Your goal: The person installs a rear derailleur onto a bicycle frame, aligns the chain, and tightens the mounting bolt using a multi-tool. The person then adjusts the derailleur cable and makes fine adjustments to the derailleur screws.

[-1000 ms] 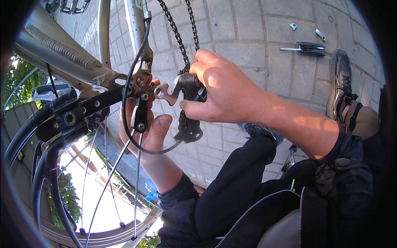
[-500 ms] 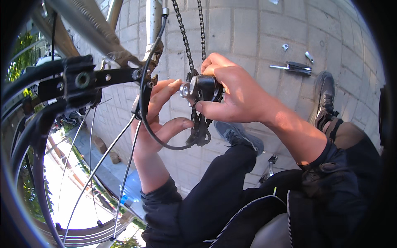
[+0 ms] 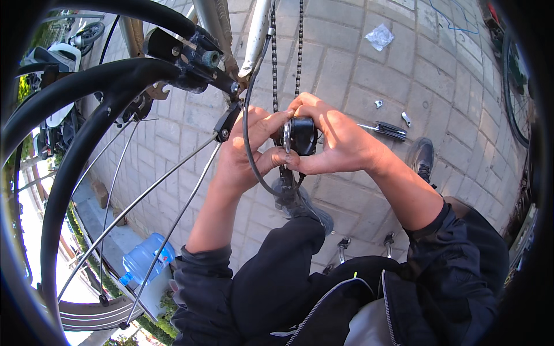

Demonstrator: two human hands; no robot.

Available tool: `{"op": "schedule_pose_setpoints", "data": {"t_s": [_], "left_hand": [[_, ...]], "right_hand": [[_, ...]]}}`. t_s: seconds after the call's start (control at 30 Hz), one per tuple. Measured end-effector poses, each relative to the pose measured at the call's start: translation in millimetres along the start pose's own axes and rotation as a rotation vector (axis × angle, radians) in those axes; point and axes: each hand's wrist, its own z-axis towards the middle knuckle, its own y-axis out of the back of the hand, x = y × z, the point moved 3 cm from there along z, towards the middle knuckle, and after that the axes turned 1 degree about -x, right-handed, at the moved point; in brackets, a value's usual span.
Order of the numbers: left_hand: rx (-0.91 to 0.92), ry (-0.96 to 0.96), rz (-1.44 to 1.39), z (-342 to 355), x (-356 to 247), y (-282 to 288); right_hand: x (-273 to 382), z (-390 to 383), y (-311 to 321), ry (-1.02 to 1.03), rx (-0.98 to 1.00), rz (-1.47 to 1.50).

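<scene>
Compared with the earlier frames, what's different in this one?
The left hand, a second ago by the bike frame, has moved right, away from it, and now pinches the silver edge of the gear mechanism. The camera view has shifted. The right hand still holds the gear mechanism; the folding tool still lies on the paving.

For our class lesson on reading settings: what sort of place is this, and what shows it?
Probably an outdoor paved yard or roadside: sunlit paving blocks underfoot, green foliage at the lower left, and a bicycle frame at the top.
</scene>
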Motion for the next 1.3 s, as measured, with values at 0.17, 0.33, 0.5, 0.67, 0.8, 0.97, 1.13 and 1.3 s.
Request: {"op": "schedule_pose_setpoints", "data": {"t_s": [0.17,0.33,0.5,0.67,0.8,0.97,1.13,1.3], "left_hand": [[-0.090,0.013,-0.033,-4,5,-7],[-0.190,0.118,-0.154,-13,14,-17],[-0.240,0.233,-0.256,-20,19,-22],[-0.338,0.381,-0.352,-22,10,-15],[-0.438,0.304,-0.500,-14,12,-18],[-0.471,0.281,-0.432,-23,32,-11],[-0.537,0.282,-0.286,-18,31,-4],[-0.537,0.240,-0.272,-18,34,-3]], "right_hand": [[-5,-4,-8,0.110,-0.050,-0.141],[-12,-3,-10,0.191,-0.064,-0.313],[-13,-1,-17,0.206,-0.060,-0.424],[-12,12,-16,0.393,-0.122,-0.488],[-14,24,-15,0.433,-0.164,-0.541],[-9,28,-20,0.340,-0.153,-0.542],[-4,36,-26,0.314,-0.180,-0.547],[-9,36,-29,0.349,-0.225,-0.554]]}}
